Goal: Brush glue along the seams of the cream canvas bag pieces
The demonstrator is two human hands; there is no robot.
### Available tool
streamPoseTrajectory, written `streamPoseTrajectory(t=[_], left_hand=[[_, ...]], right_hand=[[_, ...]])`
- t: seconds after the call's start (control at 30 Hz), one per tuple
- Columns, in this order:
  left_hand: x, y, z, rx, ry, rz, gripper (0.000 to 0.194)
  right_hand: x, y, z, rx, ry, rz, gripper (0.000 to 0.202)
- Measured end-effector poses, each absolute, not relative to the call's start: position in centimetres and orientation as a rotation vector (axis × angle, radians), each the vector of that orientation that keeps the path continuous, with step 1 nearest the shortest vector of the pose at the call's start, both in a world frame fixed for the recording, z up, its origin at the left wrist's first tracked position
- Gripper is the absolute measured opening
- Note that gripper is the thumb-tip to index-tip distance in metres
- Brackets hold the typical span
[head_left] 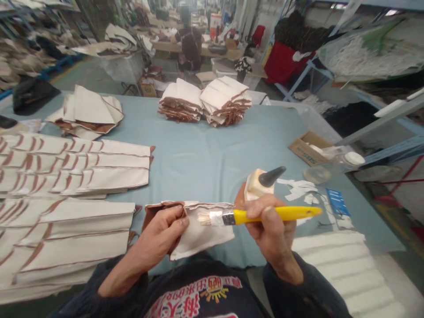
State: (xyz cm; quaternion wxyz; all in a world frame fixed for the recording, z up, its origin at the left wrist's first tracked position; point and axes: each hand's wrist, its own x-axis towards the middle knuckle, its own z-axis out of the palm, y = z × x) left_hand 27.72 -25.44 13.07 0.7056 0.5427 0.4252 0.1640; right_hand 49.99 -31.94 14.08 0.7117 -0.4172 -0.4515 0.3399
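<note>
My right hand (270, 227) grips a paintbrush (281, 214) with a yellow handle and a metal ferrule. White stuff coats part of its bristles, which are over a cream and brown sewn fabric or leather piece (205, 238); whether they touch it I cannot tell. My left hand (162, 236) pinches that piece near its brown left end, holding it at the table's near edge. Just beyond my right hand stands a cream block-like holder (260, 185) with a dark, tapered piece sticking out of it.
Overlapping rows of cream pieces with brown edges (112, 179) cover the table's left side. Two stacks (225, 95) sit at the far edge. To the right are a cardboard box (309, 148), a clear jar (331, 170), white scraps and folded white padding (338, 265). Another person (189, 46) is farther back.
</note>
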Motion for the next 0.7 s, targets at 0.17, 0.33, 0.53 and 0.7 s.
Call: streamPoseTrajectory(t=[0.17,0.33,0.53,0.7], left_hand=[[28.1,-25.7,13.8,1.176,0.859,0.313,0.035],[27.8,-26.1,13.0,0.974,0.829,0.319,0.038],[27.3,-26.0,12.9,0.98,0.853,0.325,0.04],[27.0,-26.0,12.6,0.988,0.865,0.282,0.044]], right_hand=[[48.8,-31.1,12.4,-0.996,-1.281,0.634,0.025],[48.9,-31.2,12.5,-1.012,-1.237,0.513,0.021],[48.8,-32.0,12.9,-1.037,-1.408,0.471,0.023],[48.7,-32.0,12.8,-1.088,-1.396,0.375,0.027]])
